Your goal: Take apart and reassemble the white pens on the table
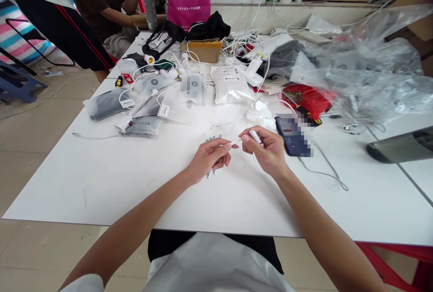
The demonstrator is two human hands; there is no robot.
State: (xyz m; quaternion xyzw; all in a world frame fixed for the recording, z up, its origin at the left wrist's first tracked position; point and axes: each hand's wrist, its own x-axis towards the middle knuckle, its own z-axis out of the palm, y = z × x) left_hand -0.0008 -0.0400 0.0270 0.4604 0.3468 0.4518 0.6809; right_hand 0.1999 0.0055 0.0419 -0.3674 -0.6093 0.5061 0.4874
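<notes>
My left hand [214, 155] is closed, its thumb and forefinger pinched on something small and thin at the gap between my hands. My right hand [265, 150] has its thumb and forefinger pinched near the same spot. It also grips a short white pen-like stick [256, 137], whose rounded end sticks out above the thumb. Under and behind my left hand lie several slim silver-white sticks [209, 173] of similar look, side by side on the white table [162, 197]. My left fingers cover most of them. A phone [293, 137] rests to the right of my right hand.
Packaged items [142, 126], a white parcel [232, 85] and tangled white cables [241, 41] crowd the table's back. Clear plastic bags [365, 75] and a red bag [313, 100] lie right, near a dark cylinder [401, 145]. Two people are at the upper left.
</notes>
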